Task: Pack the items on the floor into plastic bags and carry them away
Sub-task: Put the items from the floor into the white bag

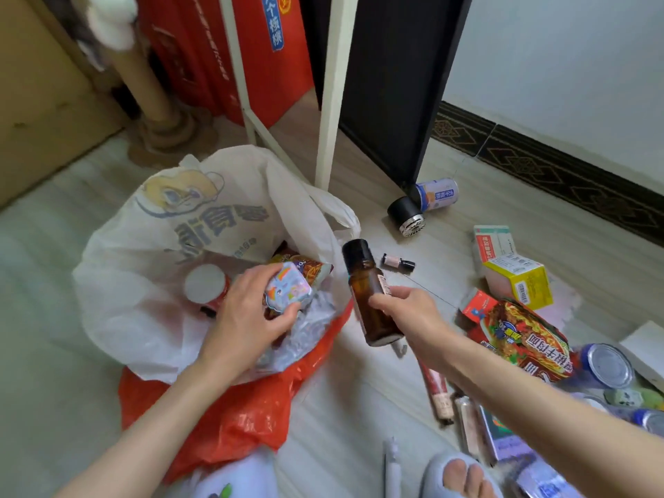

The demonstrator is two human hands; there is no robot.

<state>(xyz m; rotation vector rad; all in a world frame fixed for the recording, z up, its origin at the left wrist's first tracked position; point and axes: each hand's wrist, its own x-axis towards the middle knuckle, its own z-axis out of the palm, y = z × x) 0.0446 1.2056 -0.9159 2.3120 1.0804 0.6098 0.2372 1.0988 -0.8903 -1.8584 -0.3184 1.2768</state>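
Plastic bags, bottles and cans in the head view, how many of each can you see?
Plastic bags: 2, the white printed bag and the red bag.
Bottles: 2, the brown glass bottle in the right hand and the small vial on the floor.
Cans: 3, the blue and white can, the silver-topped can, the can at the right edge.
Total: 7

The room is evenly and softly lit with no hard shadows, only faint dark patches on the floor [341,407] under the arms and beside the white plastic bag [151,253]. The picture is slightly soft throughout, with smeared detail at the lower corners and around the foot in a slipper [456,476]. Wide-angle distortion bends the patterned skirting board [560,174] and tilts the white frame post [334,91], and a small glint shows on the can top [607,364].
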